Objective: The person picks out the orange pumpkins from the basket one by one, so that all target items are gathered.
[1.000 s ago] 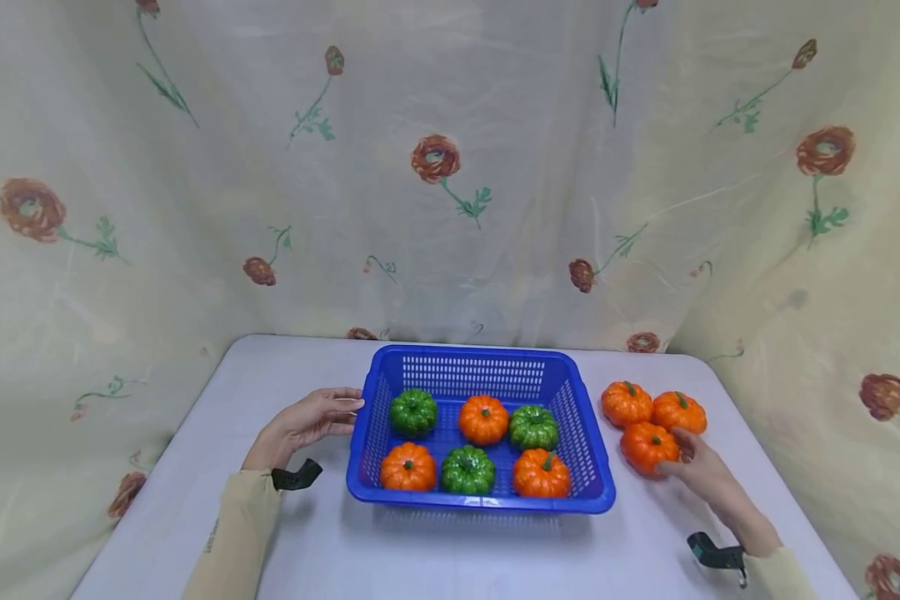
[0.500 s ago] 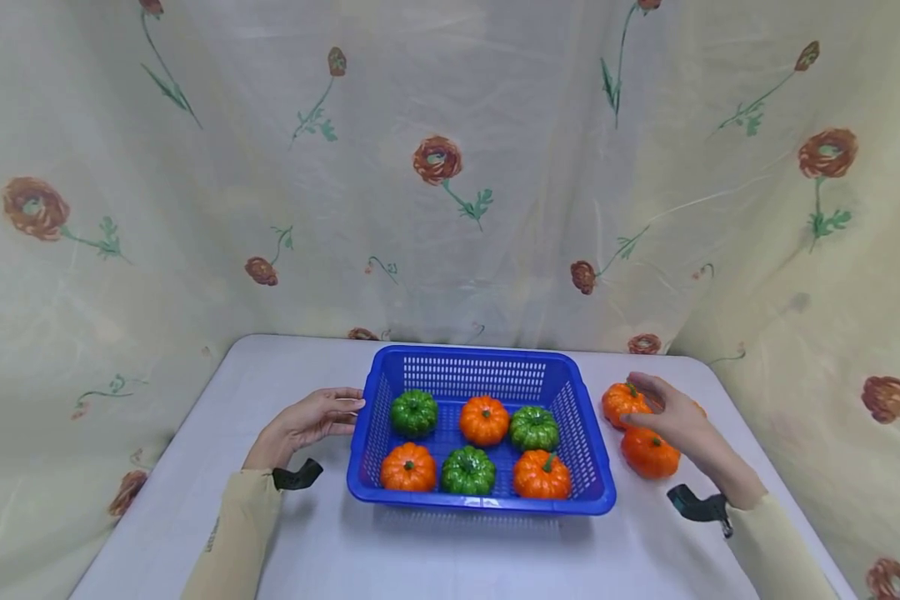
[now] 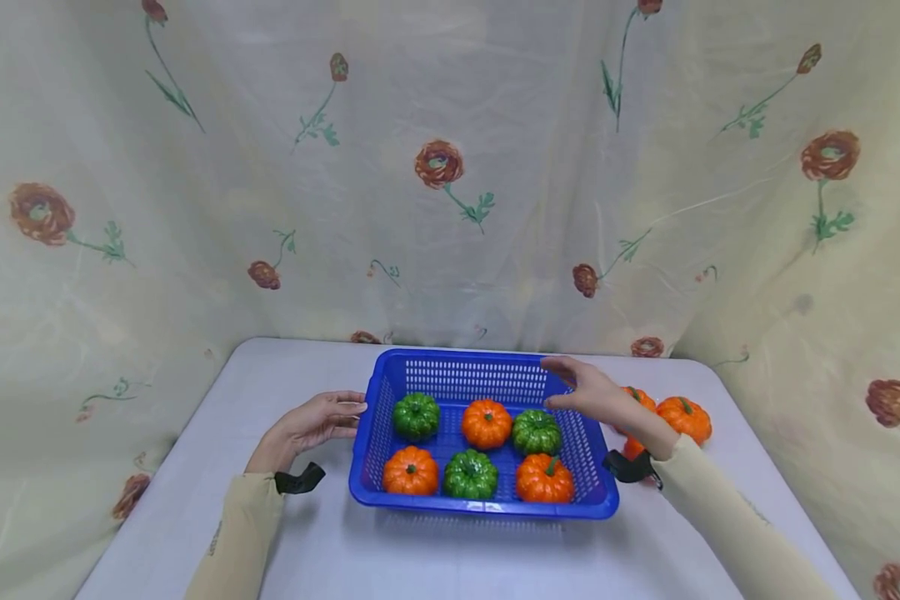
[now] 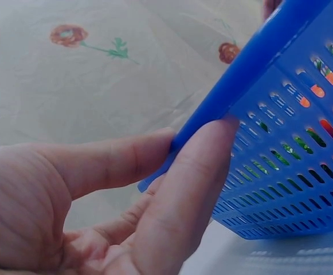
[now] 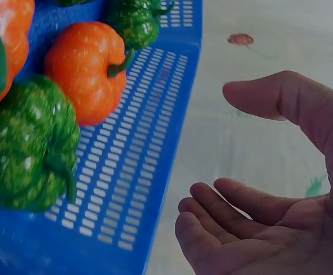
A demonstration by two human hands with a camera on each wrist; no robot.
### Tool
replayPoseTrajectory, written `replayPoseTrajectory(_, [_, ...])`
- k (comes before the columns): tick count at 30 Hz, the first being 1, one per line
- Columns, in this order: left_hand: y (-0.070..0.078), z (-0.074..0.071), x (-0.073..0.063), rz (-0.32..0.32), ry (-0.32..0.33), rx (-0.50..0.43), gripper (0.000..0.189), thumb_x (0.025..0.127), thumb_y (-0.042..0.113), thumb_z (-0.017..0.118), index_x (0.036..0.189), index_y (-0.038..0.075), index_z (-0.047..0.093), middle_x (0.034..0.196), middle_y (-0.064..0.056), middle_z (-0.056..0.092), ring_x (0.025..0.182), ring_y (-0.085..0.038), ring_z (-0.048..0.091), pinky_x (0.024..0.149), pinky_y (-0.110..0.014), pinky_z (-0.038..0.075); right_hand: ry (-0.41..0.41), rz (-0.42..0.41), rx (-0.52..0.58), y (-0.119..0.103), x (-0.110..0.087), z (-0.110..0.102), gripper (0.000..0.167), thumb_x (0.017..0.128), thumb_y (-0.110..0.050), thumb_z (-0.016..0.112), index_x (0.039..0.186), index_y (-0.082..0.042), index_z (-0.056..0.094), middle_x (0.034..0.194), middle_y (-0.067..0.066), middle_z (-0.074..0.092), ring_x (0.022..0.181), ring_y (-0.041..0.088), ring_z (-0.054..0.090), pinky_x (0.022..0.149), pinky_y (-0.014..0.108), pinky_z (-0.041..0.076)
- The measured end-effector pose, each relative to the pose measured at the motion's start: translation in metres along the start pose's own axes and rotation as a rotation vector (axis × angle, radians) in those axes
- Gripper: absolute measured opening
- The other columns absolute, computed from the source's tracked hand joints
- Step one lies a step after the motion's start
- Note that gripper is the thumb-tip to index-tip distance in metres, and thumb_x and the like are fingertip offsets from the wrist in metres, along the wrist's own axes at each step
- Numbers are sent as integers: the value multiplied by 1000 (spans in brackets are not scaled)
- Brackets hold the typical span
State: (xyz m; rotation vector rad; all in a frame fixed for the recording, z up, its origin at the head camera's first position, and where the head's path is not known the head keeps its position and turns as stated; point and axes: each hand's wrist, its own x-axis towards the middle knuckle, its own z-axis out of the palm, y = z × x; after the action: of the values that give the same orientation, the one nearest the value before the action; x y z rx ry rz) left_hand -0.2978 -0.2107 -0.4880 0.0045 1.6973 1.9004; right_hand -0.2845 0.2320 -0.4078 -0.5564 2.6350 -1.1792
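Note:
A blue plastic basket (image 3: 483,507) holds small orange and green pumpkins in two rows. Its left rim is pinched between the thumb and fingers of my left hand (image 3: 311,425); the left wrist view shows the fingertips (image 4: 203,152) right at the rim. My right hand (image 3: 592,393) hovers over the basket's back right corner, thumb and fingers spread with nothing between them. Below it lie a green pumpkin (image 3: 537,432) and an orange pumpkin (image 3: 544,478), both inside. In the right wrist view, the open hand (image 5: 269,189) appears beside the basket's slotted wall (image 5: 137,154).
Right of the basket, orange pumpkins (image 3: 684,418) sit together on the white table (image 3: 435,567), partly hidden by my right forearm. A flower-printed curtain (image 3: 450,275) hangs behind the table and along both sides.
My right hand has left the orange pumpkins on the table and moved left, over the basket, carrying nothing. My left hand stays at the basket's rim.

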Motion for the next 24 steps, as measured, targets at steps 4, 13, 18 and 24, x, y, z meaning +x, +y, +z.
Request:
replayPoseTrajectory(4, [0, 1, -1, -1, -4, 0, 50, 97, 12, 57, 138, -5, 36, 102, -6, 67, 90, -17, 68, 79, -29, 60, -68, 14, 20, -7, 14, 14, 71, 83, -13, 73, 141, 7, 38, 145, 27, 41, 137, 44, 37, 113, 56, 31])
replayPoseTrajectory(13, [0, 2, 1, 14, -8, -3, 47, 97, 11, 56, 137, -6, 37, 101, -6, 67, 88, -17, 67, 77, -29, 60, -205, 39, -71, -14, 41, 47, 69, 78, -8, 74, 138, 8, 44, 142, 24, 47, 133, 39, 43, 111, 51, 38])
replayPoseTrajectory(18, [-2, 0, 1, 18, 2, 7, 49, 97, 12, 58, 137, -6, 37, 101, -6, 66, 89, -17, 67, 77, -28, 60, -247, 70, -121, -12, 52, 64, 68, 73, -6, 75, 135, 7, 48, 135, 23, 53, 120, 34, 53, 107, 49, 43])
replayPoseTrajectory(24, [-2, 1, 2, 26, -2, 21, 50, 96, 13, 58, 137, -6, 37, 102, -6, 66, 90, -16, 67, 79, -29, 59, -255, 90, -176, -7, 61, 75, 70, 69, -2, 76, 133, 5, 50, 123, 17, 59, 104, 25, 56, 96, 42, 49])
